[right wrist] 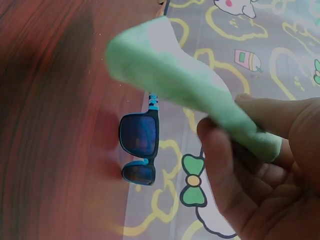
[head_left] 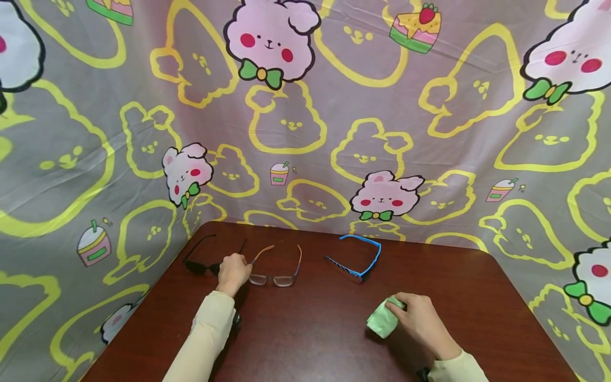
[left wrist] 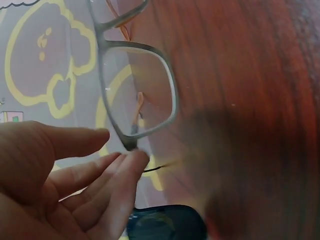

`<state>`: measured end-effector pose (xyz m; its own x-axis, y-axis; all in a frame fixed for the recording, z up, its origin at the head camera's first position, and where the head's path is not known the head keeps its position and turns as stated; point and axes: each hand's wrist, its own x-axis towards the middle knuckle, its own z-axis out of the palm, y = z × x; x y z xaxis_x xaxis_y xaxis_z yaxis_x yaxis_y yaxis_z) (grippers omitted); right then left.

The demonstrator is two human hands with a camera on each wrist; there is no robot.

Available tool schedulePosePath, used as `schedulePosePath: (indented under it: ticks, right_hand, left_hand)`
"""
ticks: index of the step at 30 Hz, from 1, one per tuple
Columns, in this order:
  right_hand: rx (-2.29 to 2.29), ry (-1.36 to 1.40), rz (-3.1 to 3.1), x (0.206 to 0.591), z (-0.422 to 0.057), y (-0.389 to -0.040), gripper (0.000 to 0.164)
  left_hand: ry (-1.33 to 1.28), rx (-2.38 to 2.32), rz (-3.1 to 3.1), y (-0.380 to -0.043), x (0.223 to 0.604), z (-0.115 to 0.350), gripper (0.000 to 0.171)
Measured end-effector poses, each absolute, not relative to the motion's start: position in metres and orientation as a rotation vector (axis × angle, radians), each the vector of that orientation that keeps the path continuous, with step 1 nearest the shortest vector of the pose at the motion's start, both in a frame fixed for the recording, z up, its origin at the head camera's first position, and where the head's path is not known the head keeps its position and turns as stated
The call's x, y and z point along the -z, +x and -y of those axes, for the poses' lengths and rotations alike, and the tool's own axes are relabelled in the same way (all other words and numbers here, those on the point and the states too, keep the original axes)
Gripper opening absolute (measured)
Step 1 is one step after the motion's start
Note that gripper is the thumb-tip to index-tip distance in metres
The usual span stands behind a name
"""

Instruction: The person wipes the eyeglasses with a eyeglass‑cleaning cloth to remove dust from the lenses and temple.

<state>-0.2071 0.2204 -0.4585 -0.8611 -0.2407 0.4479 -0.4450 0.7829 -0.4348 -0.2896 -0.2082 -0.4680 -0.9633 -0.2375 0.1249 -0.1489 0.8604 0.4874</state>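
Note:
My left hand (head_left: 235,273) reaches to the left corner of a pair of clear eyeglasses (head_left: 284,281) with orange-brown temple tips. In the left wrist view, the thumb stands apart from the fingers (left wrist: 136,162), whose tips are right at the frame's hinge corner (left wrist: 130,144). Black sunglasses (head_left: 197,267) lie just left of this hand, partly hidden by it. My right hand (head_left: 422,321) pinches a folded light green cloth (head_left: 383,318) between thumb and fingers, over the table's right half. The cloth's free end sticks out past the fingertips in the right wrist view.
Blue-and-black sunglasses (head_left: 377,260) lie farther back on the dark brown wooden table (head_left: 305,334), between the two hands. A grey curtain (head_left: 296,132) with cartoon prints hangs along the table's back and both sides.

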Motion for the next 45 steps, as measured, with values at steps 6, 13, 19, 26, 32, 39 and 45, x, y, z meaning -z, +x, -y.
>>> schedulePosePath:
  ticks: [6, 13, 19, 26, 32, 39, 45]
  right_hand:
    - [-0.810, 0.395, 2.652, 0.454, -0.221, -0.206, 0.020]
    - [-1.006, 0.179, 2.728, 0.452, -0.227, -0.207, 0.014]
    - [-1.071, 0.081, 2.761, 0.453, -0.237, -0.207, 0.013]
    - [-1.014, 0.066, 2.789, 0.454, -0.249, -0.207, 0.018]
    - [-1.004, 0.033, 2.777, 0.452, -0.256, -0.207, 0.016]
    - [-1.037, 0.001, 2.778, 0.453, -0.261, -0.205, 0.016]
    - [-1.012, -0.014, 2.787, 0.455, -0.263, -0.205, 0.018]
  left_hand:
    - [0.206, 0.560, 2.845, -0.286, 0.451, 0.183, 0.015]
    - [-0.206, 0.420, 2.806, -0.283, 0.448, 0.122, 0.015]
    - [-0.554, 0.310, 2.711, -0.284, 0.460, 0.073, 0.008]
    - [-0.772, 0.209, 2.657, -0.296, 0.471, 0.035, 0.009]
    - [-0.914, 0.167, 2.671, -0.306, 0.477, 0.012, 0.013]
    - [-0.946, 0.146, 2.721, -0.315, 0.485, -0.008, 0.026]
    - [-0.928, 0.159, 2.814, -0.318, 0.489, -0.017, 0.025]
